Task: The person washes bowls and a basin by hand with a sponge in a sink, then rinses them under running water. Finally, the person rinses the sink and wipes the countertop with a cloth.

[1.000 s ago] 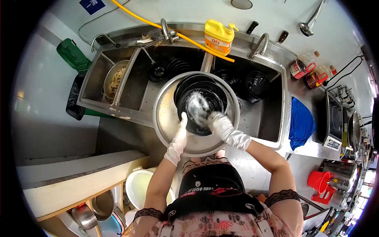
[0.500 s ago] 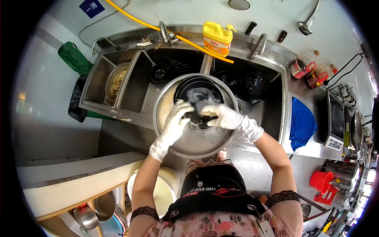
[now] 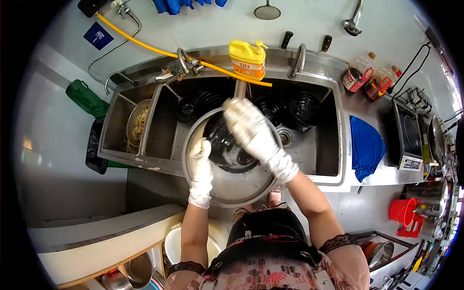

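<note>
A wide metal basin (image 3: 227,191) with whitish water rests at the front of the sinks, and a wet, shiny black bowl (image 3: 224,150) is in it. My left hand (image 3: 199,162), in a white glove, is closed at the bowl's left edge; some of its fingers are hidden. Over the bowl's upper right side is my right hand (image 3: 251,128), also gloved. Motion smears its fingers, and whether anything is in them cannot be made out.
Black dishes (image 3: 304,108) lie in the right sink, with more black bowls (image 3: 210,100) in the middle one. A strainer pan (image 3: 140,123) holds food scraps at left. Behind stand a yellow detergent jug (image 3: 247,60), a yellow hose (image 3: 159,50) and a faucet (image 3: 298,60).
My right hand has risen away from the left, up over the bowl. The left hand has moved to the bowl's left edge. The camera view has shifted.
</note>
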A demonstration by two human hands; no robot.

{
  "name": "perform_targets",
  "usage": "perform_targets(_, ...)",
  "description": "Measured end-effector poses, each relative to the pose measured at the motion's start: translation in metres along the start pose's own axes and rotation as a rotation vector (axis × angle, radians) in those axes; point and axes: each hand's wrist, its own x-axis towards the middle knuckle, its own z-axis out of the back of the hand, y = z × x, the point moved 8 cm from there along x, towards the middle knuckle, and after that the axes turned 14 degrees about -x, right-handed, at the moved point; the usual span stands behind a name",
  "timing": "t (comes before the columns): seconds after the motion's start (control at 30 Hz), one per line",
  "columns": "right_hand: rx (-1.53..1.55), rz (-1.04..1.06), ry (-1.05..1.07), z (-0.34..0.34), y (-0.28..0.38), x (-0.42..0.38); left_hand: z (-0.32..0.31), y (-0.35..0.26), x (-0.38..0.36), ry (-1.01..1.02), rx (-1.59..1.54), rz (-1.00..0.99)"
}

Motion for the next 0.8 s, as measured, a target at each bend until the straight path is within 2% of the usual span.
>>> perform_targets(0.03,0.248,-0.161,0.042,-0.004,-0.032,-0.002,-0.007,0.000,-0.005,-0.002,-0.349,0.123)
perform_targets(0.07,0.497,-0.321,0.084,-0.011,-0.054,-0.008,-0.025,-0.018,-0.011,0.125,-0.532,0.187)
perform_targets(0.1,0.499,-0.312,0.083,-0.012,-0.057,-0.015,-0.015,-0.010,-0.009,0.119,-0.541,0.197)
perform_targets(0.17,0.703,-0.329,0.054,-0.011,-0.054,-0.032,-0.003,0.011,-0.006,0.046,-0.611,0.261)
perform_targets(0.23,0.616,-0.334,-0.048,-0.008,-0.055,-0.052,-0.007,0.026,-0.012,-0.121,-0.776,0.366)
perform_targets(0.27,0.550,-0.351,-0.110,-0.005,-0.051,-0.064,-0.016,0.033,-0.014,-0.144,-0.969,0.489)
perform_targets(0.33,0.300,-0.382,-0.126,-0.001,-0.031,-0.085,-0.021,0.044,-0.015,-0.150,-1.104,0.597)
perform_targets(0.4,0.013,-0.279,-0.101,-0.014,-0.002,-0.100,-0.028,0.048,-0.012,-0.208,-1.089,0.603)
perform_targets(0.47,-0.369,-0.064,0.098,-0.027,0.037,-0.085,-0.063,0.014,-0.014,-0.020,-1.152,0.525)
perform_targets(0.53,-0.423,-0.021,0.221,-0.021,0.057,-0.047,-0.055,0.019,-0.015,-0.083,-0.949,0.396)
perform_targets(0.6,-0.414,-0.023,0.152,-0.008,0.059,-0.015,-0.056,0.006,-0.022,-0.083,-0.767,0.244)
perform_targets(0.67,-0.394,-0.026,0.057,0.007,0.053,0.010,-0.052,0.004,-0.023,-0.094,-0.686,0.196)
perform_targets(0.73,0.067,-0.123,-0.092,0.027,0.023,0.018,-0.039,0.009,-0.021,-0.130,-0.656,0.151)
perform_targets(0.8,0.141,-0.196,-0.109,0.049,0.004,0.010,-0.023,0.013,-0.011,-0.122,-0.592,0.141)
